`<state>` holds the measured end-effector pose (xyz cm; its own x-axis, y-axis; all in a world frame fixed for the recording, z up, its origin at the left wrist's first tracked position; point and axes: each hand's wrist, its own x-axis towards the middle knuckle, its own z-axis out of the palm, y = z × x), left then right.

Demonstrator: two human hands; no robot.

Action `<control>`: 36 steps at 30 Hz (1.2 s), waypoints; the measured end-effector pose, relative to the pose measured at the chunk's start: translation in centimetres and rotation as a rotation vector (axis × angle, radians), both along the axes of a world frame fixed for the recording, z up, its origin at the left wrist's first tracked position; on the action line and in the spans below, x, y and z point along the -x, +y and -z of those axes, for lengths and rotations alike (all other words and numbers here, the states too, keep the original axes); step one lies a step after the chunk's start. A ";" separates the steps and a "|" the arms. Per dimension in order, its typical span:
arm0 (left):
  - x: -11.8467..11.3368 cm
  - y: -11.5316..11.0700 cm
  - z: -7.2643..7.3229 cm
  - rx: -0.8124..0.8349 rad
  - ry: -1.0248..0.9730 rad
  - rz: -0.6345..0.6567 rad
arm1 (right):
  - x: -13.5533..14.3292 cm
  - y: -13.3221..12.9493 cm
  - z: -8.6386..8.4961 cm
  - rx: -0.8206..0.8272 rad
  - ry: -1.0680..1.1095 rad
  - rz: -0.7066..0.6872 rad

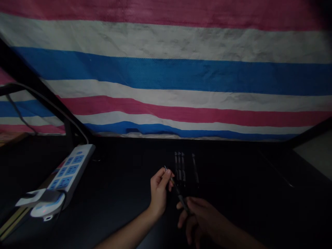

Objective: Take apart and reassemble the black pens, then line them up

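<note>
A dark slim pen (177,193) slants between both hands above the black tabletop. Its upper end, where a thin pale tip shows, is pinched by the thumb and fingers of my left hand (160,188). At the lower end my right hand (198,216) grips the barrel with thumb and forefinger, the other fingers loosely curled below. Just beyond the hands, three similar pens (180,167) lie side by side on the table. A single pen (195,167) rests apart, to their right. Dim light hides the finer details.
A white power strip (75,173) with blue sockets lies at the left, with a plug and cord at its near end. Striped red, white and blue sheeting (166,74) hangs behind the black table (124,193). A dark frame bar (44,90) slopes at the left.
</note>
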<state>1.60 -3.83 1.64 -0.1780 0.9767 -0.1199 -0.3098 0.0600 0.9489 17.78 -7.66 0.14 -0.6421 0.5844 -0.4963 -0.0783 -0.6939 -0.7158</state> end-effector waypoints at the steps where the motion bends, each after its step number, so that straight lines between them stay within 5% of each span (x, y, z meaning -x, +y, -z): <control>1: 0.0 0.0 0.0 -0.001 -0.003 0.002 | 0.0 0.0 -0.1 -0.011 -0.015 0.001; 19: -0.1 -0.3 0.0 -0.014 0.037 0.002 | 0.0 -0.1 0.2 -0.023 -0.025 -0.019; 25: -0.1 -0.4 0.0 -0.036 0.011 0.022 | -0.1 0.1 -0.6 -0.209 -0.182 -0.038; 36: 0.2 -0.1 0.2 -0.102 -0.097 0.143 | -0.3 0.5 1.0 -0.041 0.080 -0.073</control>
